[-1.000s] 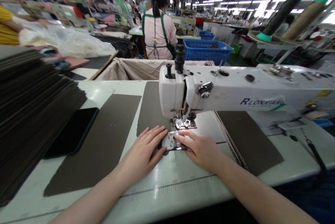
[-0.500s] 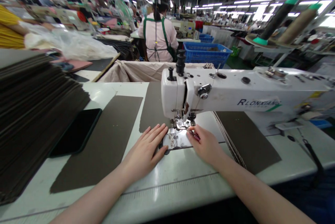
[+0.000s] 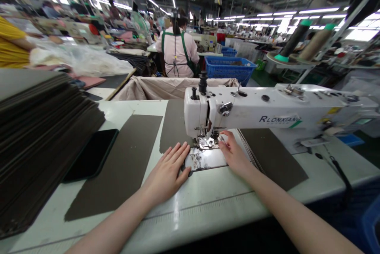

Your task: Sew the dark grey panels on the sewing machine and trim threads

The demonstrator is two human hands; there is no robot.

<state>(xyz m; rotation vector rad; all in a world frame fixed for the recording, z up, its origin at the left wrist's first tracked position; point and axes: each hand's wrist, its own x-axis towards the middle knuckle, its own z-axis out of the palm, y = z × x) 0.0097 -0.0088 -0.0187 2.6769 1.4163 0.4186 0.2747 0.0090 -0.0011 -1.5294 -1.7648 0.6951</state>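
Observation:
My left hand [image 3: 168, 170] lies flat with fingers stretched out, at the left edge of the shiny metal bed plate [image 3: 209, 159] of a white sewing machine [image 3: 246, 111]. Its fingertips reach the near edge of a dark olive fabric panel [image 3: 174, 125] behind. My right hand [image 3: 236, 157] is beside the lit presser foot [image 3: 208, 144], on its right. The thumb and forefinger are bent towards each other around a small, thin item, too hidden to name.
A phone [image 3: 92, 155] rests partly on another olive panel [image 3: 124, 159]. Tall stacked panels [image 3: 44, 139] stand at the left. More panels [image 3: 271, 159] lie under the machine arm. Behind the table are a beige cloth-lined bin [image 3: 148, 87], a seated co-worker [image 3: 177, 54] and a blue crate [image 3: 228, 69].
My right hand has moved slightly up and right, away from the front of the presser foot. The dark item in it shows less now. My left hand stays in place; the view has shifted slightly.

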